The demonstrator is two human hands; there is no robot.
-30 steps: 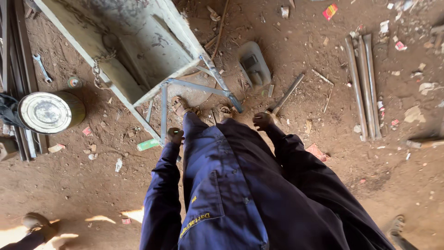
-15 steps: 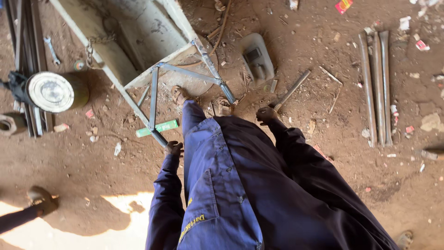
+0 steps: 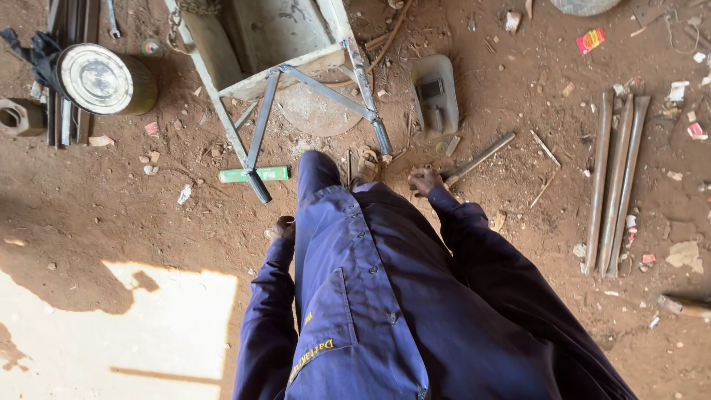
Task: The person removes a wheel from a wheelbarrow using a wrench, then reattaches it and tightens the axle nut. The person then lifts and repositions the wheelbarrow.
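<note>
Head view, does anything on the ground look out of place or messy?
Yes. A welding mask lies face up in the dirt beside the metal frame, and paper scraps litter the earth floor.

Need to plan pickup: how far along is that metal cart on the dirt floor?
Looks done: the cart has its tray and braced tube handles joined. In hand: nothing clearly. The left hand hangs near a handle end, and the right hand is beside a loose metal bar. Left: probably more welding, since the welding mask and steel rods lie out.
</note>
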